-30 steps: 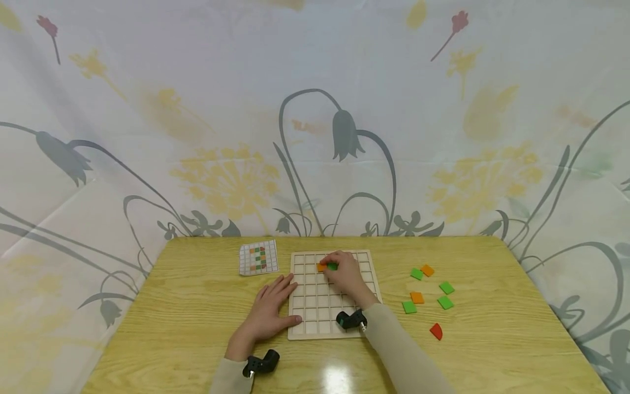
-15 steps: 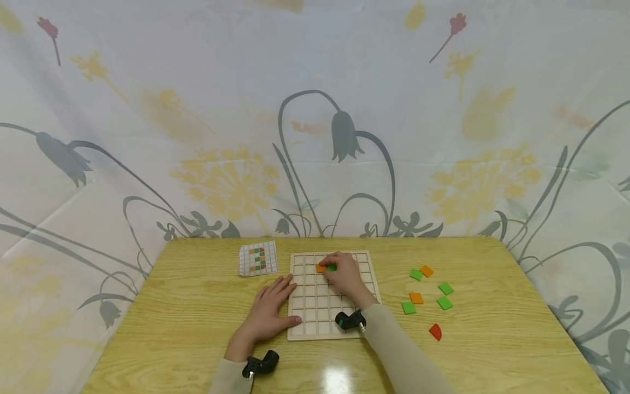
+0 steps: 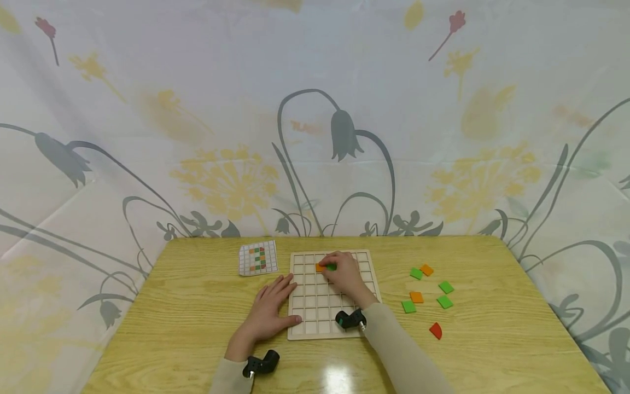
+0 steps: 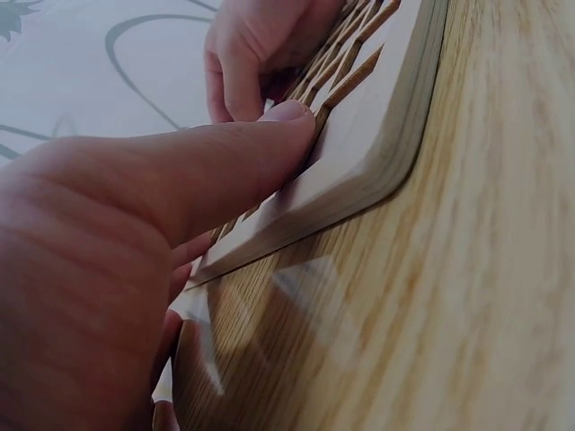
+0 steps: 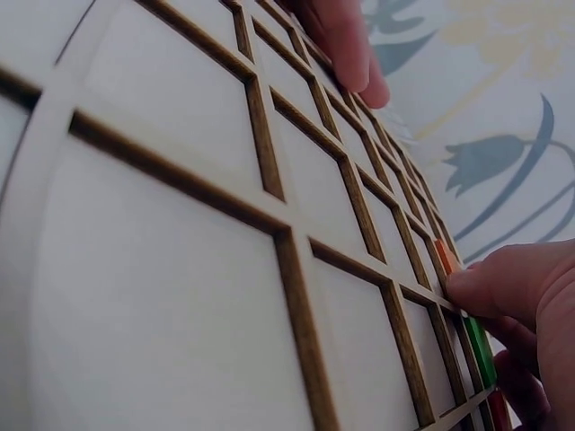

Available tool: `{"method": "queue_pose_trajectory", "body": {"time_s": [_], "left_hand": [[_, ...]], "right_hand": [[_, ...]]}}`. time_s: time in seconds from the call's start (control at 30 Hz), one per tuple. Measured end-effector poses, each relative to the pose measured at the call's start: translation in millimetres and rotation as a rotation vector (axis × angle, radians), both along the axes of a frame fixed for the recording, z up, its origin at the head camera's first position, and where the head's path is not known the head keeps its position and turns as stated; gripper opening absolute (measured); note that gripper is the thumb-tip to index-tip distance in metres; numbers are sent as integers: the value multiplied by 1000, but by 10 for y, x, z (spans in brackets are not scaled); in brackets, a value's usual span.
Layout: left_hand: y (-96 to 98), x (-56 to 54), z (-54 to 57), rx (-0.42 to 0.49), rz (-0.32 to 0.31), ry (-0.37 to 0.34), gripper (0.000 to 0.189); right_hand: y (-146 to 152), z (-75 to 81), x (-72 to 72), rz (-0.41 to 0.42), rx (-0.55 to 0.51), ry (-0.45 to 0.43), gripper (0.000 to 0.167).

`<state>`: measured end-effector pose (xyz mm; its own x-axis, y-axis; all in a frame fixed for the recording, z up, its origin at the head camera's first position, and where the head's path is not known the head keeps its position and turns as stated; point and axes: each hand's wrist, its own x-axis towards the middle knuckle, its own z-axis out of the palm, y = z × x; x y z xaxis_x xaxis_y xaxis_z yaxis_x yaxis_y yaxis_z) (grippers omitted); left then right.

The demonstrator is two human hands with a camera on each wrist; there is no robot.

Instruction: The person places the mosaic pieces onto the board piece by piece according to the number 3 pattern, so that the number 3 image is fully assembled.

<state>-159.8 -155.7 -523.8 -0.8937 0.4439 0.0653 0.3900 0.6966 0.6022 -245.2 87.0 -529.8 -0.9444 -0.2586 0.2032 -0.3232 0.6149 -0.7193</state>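
Observation:
A wooden grid board (image 3: 297, 334) lies on the table under both hands. My right hand (image 3: 344, 276) is over its upper middle, thumb and fingers bent together at an orange square tile (image 3: 320, 267). In the right wrist view the thumb tip meets this orange tile (image 5: 446, 258), which tilts at its cell. Beside it sits a green tile (image 3: 331, 267), partly covered by the fingers; a bit of red (image 5: 498, 409) shows past it in the right wrist view. My left hand (image 3: 269, 311) rests at the board's left edge, fingers spread, with the thumb (image 4: 234, 157) lying on the frame.
A pattern card (image 3: 258, 258) with a coloured grid lies left of the board. To the right are several loose green tiles (image 3: 445, 302), two orange tiles (image 3: 416, 297) and a red quarter-round piece (image 3: 436, 330). A flowered cloth (image 3: 315, 191) hangs behind the table.

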Motion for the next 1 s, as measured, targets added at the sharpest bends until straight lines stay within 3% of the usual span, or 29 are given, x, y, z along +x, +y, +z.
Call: {"method": "queue_pose_trajectory", "body": {"time_s": [0.4, 0.77, 1.0], "left_hand": [[-3, -1, -11, 6, -7, 8, 79], [-22, -6, 1, 10, -12, 9, 78], [-16, -14, -19, 17, -6, 13, 79]], "right_hand": [[31, 4, 9, 11, -61, -14, 20], [151, 94, 38, -11, -260, -126, 25], [254, 168, 44, -27, -293, -128, 24]]}}
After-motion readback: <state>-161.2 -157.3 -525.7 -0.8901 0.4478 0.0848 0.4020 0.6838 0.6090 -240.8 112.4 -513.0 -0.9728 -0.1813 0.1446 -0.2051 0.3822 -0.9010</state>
